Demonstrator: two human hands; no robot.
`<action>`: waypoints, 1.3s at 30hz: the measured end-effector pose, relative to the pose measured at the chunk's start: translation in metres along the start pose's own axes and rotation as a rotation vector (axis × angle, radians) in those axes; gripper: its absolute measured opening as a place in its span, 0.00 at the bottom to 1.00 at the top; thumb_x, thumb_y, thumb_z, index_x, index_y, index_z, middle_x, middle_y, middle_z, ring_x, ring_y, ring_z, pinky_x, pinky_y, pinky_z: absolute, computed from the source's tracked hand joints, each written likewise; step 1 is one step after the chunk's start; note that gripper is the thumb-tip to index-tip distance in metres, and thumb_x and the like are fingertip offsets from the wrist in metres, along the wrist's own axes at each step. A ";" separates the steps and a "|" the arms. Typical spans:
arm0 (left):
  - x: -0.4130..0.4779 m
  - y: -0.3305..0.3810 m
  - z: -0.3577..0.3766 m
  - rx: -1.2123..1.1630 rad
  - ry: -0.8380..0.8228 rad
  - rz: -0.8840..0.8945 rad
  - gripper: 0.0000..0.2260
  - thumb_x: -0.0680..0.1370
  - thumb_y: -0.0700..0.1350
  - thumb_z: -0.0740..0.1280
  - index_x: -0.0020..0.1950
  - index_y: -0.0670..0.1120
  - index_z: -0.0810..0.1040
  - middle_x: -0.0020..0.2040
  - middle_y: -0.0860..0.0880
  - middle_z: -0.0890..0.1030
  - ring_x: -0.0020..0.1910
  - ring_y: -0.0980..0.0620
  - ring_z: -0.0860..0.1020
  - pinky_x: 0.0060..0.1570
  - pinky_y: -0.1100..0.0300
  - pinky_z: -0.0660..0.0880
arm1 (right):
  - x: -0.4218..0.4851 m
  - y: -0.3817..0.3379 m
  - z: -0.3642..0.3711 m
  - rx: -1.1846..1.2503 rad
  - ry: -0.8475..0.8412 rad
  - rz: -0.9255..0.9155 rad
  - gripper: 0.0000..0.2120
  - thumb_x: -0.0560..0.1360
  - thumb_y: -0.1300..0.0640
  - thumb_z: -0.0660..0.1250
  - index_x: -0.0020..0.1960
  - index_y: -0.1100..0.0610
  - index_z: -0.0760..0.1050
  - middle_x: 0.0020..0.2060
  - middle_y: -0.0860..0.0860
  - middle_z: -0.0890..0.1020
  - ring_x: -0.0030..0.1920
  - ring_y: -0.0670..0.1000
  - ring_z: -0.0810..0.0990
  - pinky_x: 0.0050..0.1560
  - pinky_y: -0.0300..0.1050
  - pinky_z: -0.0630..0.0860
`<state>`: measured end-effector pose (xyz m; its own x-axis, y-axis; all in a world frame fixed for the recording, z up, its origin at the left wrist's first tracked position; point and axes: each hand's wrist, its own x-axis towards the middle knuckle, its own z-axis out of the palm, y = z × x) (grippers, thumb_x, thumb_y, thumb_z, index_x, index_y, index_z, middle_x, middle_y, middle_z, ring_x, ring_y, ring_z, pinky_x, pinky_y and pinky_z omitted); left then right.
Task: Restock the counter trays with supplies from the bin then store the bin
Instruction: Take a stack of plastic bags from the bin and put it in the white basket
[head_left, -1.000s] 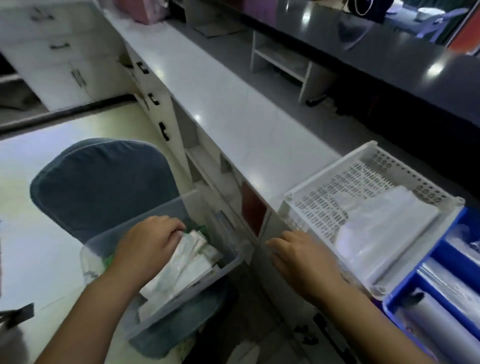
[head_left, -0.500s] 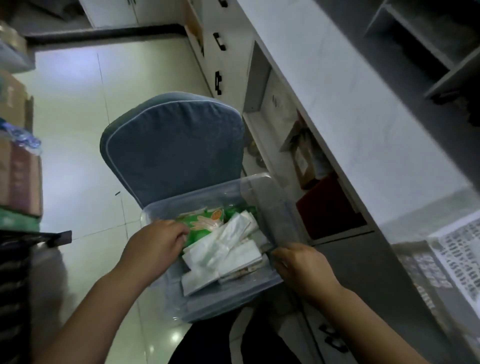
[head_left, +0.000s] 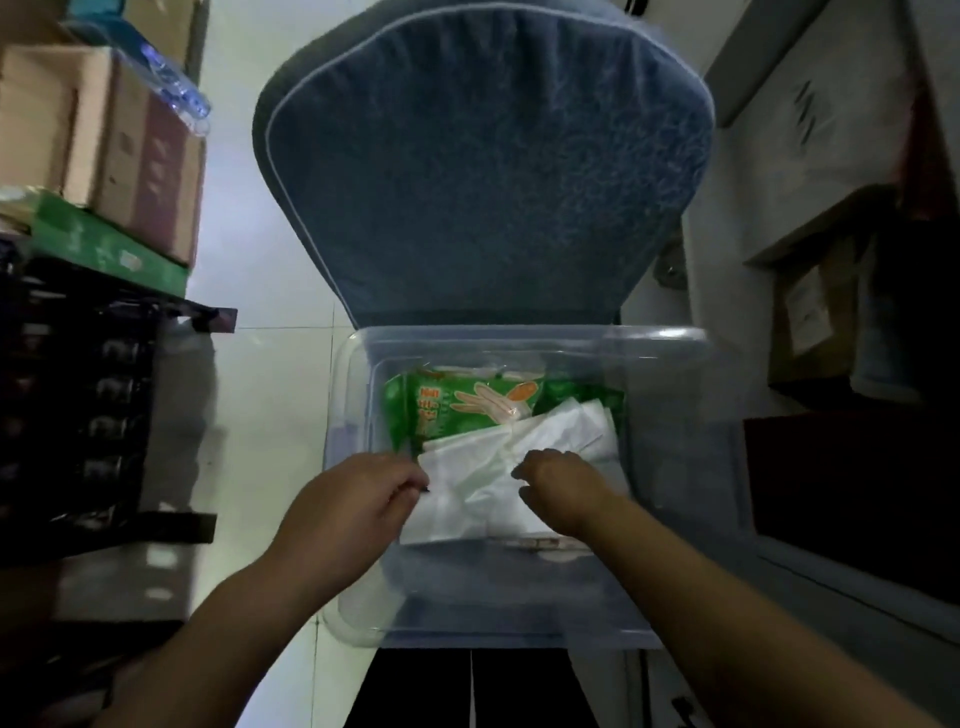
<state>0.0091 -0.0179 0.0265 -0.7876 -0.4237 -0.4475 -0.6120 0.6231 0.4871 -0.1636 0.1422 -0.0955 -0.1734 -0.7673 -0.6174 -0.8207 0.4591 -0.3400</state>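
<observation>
A clear plastic bin (head_left: 670, 467) sits on the blue chair right below me. Inside lie white plastic packets (head_left: 483, 467) on top and a green glove packet (head_left: 457, 405) toward the far side. My left hand (head_left: 358, 499) has its fingers curled on the left edge of the white packets. On their right part my right hand (head_left: 561, 488) is curled, its fingertips on the plastic. The counter trays are out of view.
The blue padded chair back (head_left: 483, 166) rises behind the bin. Cardboard boxes (head_left: 104, 140) and a green box (head_left: 104, 244) are stacked on a dark rack (head_left: 78, 415) at the left. Counter shelves (head_left: 831, 312) with boxes stand at the right.
My view has swung from the counter and white tray down onto the bin. My right hand left the tray's edge and came into the bin; both hands now grip the white packets.
</observation>
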 end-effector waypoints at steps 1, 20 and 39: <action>0.005 -0.001 0.008 -0.009 0.012 -0.016 0.08 0.77 0.47 0.64 0.52 0.55 0.80 0.50 0.57 0.82 0.47 0.56 0.77 0.42 0.61 0.72 | 0.015 0.003 0.006 -0.073 -0.002 -0.051 0.15 0.77 0.58 0.58 0.62 0.58 0.74 0.60 0.58 0.77 0.57 0.59 0.76 0.55 0.51 0.72; 0.039 -0.014 0.097 -0.110 -0.046 -0.278 0.10 0.77 0.45 0.62 0.56 0.50 0.79 0.51 0.52 0.82 0.49 0.53 0.78 0.47 0.58 0.75 | 0.024 0.061 0.057 -0.052 0.065 0.094 0.19 0.73 0.47 0.65 0.60 0.55 0.72 0.55 0.55 0.77 0.56 0.57 0.73 0.55 0.51 0.68; 0.037 -0.016 0.128 -0.089 -0.031 -0.319 0.11 0.76 0.46 0.64 0.57 0.50 0.79 0.56 0.51 0.80 0.52 0.50 0.77 0.47 0.58 0.74 | 0.044 0.056 0.005 -0.138 0.295 0.028 0.08 0.62 0.57 0.75 0.38 0.60 0.81 0.38 0.58 0.80 0.40 0.59 0.78 0.39 0.47 0.72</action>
<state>-0.0010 0.0410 -0.0939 -0.5537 -0.5670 -0.6098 -0.8322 0.4020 0.3819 -0.2148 0.1363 -0.1452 -0.3303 -0.8613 -0.3860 -0.8763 0.4318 -0.2138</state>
